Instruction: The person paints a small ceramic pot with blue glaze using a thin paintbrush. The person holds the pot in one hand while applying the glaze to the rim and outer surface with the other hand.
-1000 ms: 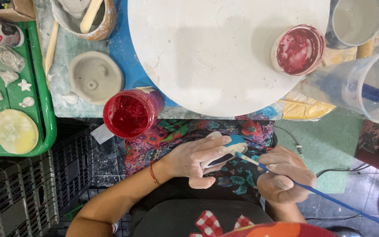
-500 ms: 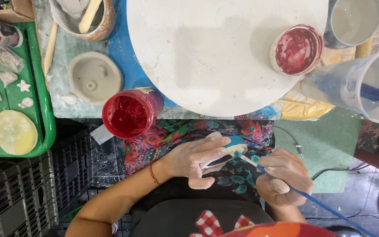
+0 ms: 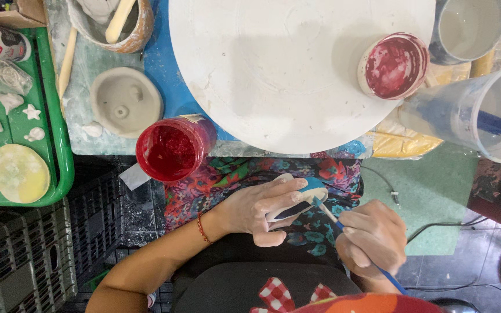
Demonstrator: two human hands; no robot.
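Observation:
My left hand [image 3: 259, 211] grips a small ceramic piece [image 3: 308, 191], white with a turquoise painted top, over my lap. My right hand [image 3: 372, 237] holds a thin blue-handled paintbrush [image 3: 327, 212] whose tip touches the piece's painted edge. A red thread bracelet circles my left wrist. Just left of my hands, at the table edge, stands an open jar of red paint [image 3: 169, 150]. A large white round plaster slab [image 3: 285, 69] fills the table in front of me.
A lid smeared with red paint [image 3: 394, 65] rests on the slab's right rim. Clear water cups [image 3: 482, 110] stand at right. A grey clay dish [image 3: 126, 101] and a bowl with wooden tools [image 3: 114, 20] sit at left. A green tray [image 3: 59, 145] holds small white clay shapes.
My right hand has shifted slightly, moving the brush tip along the piece's edge. My left hand holds the piece steady.

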